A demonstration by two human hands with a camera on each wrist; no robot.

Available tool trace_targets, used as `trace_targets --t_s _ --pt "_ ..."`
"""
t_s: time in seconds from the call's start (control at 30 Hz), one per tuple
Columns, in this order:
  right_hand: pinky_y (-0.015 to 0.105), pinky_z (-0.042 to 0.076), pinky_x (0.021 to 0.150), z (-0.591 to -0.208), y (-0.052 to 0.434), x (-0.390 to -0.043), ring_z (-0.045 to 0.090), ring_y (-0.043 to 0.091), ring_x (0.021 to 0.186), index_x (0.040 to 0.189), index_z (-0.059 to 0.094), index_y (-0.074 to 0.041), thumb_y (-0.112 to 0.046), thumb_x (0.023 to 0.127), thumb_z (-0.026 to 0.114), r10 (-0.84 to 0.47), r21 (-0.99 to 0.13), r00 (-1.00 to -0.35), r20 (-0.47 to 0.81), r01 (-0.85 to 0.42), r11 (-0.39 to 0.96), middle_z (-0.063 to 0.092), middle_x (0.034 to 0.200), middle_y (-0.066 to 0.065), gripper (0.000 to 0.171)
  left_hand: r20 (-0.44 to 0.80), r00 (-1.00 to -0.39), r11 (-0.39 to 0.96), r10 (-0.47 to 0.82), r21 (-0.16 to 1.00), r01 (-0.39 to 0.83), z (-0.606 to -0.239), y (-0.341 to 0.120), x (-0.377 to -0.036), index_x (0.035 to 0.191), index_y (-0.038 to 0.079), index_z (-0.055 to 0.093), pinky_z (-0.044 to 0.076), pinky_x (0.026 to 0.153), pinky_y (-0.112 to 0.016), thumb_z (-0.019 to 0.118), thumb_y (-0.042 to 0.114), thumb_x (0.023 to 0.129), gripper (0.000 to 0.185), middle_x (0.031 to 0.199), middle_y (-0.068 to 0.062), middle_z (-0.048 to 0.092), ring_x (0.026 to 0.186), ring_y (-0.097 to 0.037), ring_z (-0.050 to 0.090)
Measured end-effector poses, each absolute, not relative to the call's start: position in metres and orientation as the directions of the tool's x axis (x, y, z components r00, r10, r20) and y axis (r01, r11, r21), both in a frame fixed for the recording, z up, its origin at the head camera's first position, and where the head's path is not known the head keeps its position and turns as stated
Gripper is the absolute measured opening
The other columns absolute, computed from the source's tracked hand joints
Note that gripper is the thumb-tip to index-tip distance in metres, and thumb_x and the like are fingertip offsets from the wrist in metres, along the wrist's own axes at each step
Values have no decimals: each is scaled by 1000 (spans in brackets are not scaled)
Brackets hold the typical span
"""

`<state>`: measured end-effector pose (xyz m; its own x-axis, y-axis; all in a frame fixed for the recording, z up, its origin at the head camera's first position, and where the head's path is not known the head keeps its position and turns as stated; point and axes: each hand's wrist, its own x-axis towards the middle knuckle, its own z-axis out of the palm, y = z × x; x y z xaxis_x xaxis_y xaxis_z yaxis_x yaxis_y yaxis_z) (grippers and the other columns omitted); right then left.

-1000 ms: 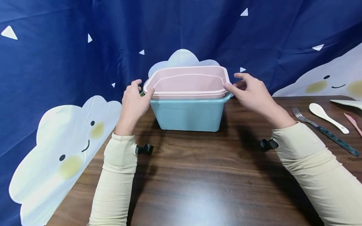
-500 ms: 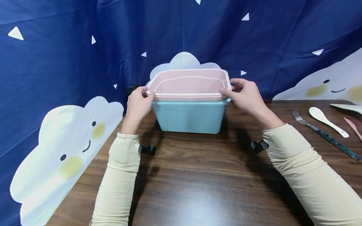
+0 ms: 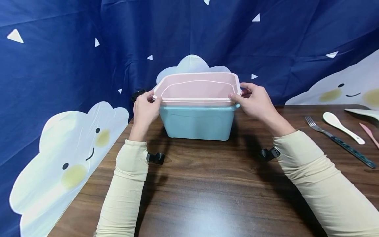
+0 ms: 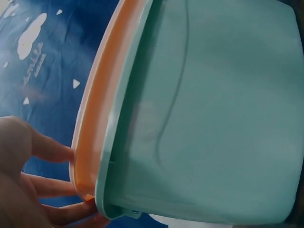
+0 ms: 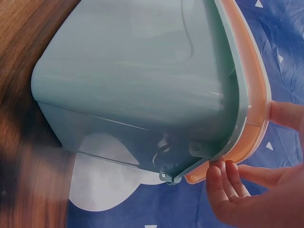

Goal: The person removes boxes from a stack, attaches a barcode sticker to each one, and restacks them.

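A pink plastic storage bin [image 3: 197,89] is nested in a light blue storage bin [image 3: 197,124], its rim standing above the blue one. The blue bin rests upright on the wooden table. My left hand [image 3: 144,111] pinches the pink rim at the near left corner, thumb on the near side. At the opposite corner my right hand [image 3: 258,102] grips the same rim between thumb and fingers. In the right wrist view, some right fingertips [image 5: 216,178] lie right below the blue bin's rim [image 5: 240,111]. The lower part of the pink bin is hidden inside the blue one.
On the table's right side lie a fork [image 3: 340,141] with a dark handle, a white spoon [image 3: 343,126], a white utensil [image 3: 364,113] and a pink utensil [image 3: 370,133], both cut off by the frame. A blue curtain [image 3: 189,33] with clouds hangs behind.
Both hands have moved inward, from fingers spread beside the bins to gripping the pink bin's rim. Over the last half second hands and bins have barely moved.
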<state>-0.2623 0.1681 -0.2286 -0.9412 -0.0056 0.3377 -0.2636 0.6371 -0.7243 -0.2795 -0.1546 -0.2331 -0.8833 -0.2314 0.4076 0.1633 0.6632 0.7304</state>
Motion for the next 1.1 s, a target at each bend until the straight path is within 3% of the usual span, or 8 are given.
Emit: trace_targets --t_s 0.17,0.37,0.5,0.67,0.77,0.87,1.1 --pt "47 49 96 -225 170 -260 61 37 114 146 46 7 -35 97 65 -16 -705 -938 347 -272 655 63 126 30 67 408 -877 640 -252 750 165 -231 -151 -280 138 10 63 45 108 -44 62 28 94 47 135 -14 66 127 -30 58" --pt "48 50 98 -214 171 -260 63 40 117 143 50 8 -32 97 65 7 -719 -920 392 -301 627 63 128 31 63 480 -827 582 -294 776 243 -225 -145 -281 137 10 64 49 102 -41 65 25 93 46 132 -16 67 115 -28 66" --pt "33 52 93 -205 173 -258 63 36 118 145 49 4 -34 96 66 56 -746 -913 405 -294 598 63 128 28 65 524 -777 508 -349 802 313 -220 -137 -279 135 11 65 52 101 -36 68 22 93 44 134 -15 64 111 -26 70" --pt "12 46 77 -186 177 -258 65 12 104 145 52 -1 -33 94 69 95 -767 -889 448 -327 552 64 120 16 63 573 -706 408 -417 812 418 -206 -129 -274 133 9 66 54 98 -31 72 17 91 44 132 -13 66 107 -24 71" --pt "9 47 75 -171 181 -253 63 -1 94 145 52 -1 -28 92 71 117 -802 -876 467 -364 475 64 111 3 62 605 -668 357 -434 796 489 -192 -123 -271 132 6 67 55 95 -28 73 13 89 43 130 -12 67 102 -24 72" --pt "8 50 74 -156 190 -247 64 -3 86 144 51 2 -19 91 73 147 -834 -860 488 -410 369 62 101 -7 61 623 -651 293 -433 780 552 -177 -113 -266 132 4 66 56 92 -26 73 10 89 43 129 -11 67 100 -23 72" --pt "13 57 66 -136 233 -227 71 6 80 140 52 9 1 86 75 205 -841 -818 537 -538 58 63 98 0 60 650 -648 146 -397 741 655 -161 -71 -250 131 0 66 58 86 -25 74 5 88 43 127 -15 66 97 -23 72"
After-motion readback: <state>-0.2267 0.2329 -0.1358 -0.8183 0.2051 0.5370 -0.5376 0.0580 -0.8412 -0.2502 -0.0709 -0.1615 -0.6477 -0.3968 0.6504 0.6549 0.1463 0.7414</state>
